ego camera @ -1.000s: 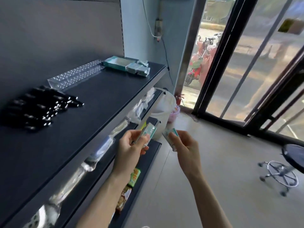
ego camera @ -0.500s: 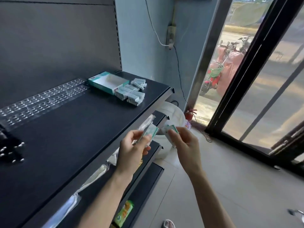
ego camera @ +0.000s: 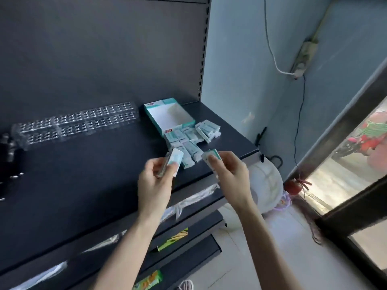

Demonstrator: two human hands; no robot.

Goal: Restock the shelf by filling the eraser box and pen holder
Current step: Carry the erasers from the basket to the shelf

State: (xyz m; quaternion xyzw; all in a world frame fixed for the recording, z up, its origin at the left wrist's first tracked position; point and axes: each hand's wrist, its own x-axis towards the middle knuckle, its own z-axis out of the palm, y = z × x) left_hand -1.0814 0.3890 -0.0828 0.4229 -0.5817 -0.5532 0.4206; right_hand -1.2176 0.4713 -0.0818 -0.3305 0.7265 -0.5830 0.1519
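Observation:
An open teal-and-white eraser box [ego camera: 167, 116] lies on the dark top shelf [ego camera: 83, 185] near its right end, its inside white and bare. A loose pile of wrapped erasers [ego camera: 188, 141] sits just in front of the box. My left hand [ego camera: 156, 183] grips a wrapped eraser [ego camera: 173, 162] upright over the shelf's front part. My right hand [ego camera: 230, 176] pinches another wrapped eraser [ego camera: 211, 156] beside it. A clear plastic pen holder [ego camera: 73, 124] with rows of holes lies flat along the shelf back. Black pens [ego camera: 8, 155] lie at the far left.
Lower shelves [ego camera: 188, 243] below hold packaged goods with green labels. A white round container [ego camera: 266, 185] stands on the floor past the shelf end. A power strip and cable [ego camera: 303, 57] hang on the blue wall. A glass door frame [ego camera: 345, 122] is at the right.
The view has swung toward the shelf's right end. Both hands, each still holding an eraser, have risen from below the shelf edge to above the shelf near the pile.

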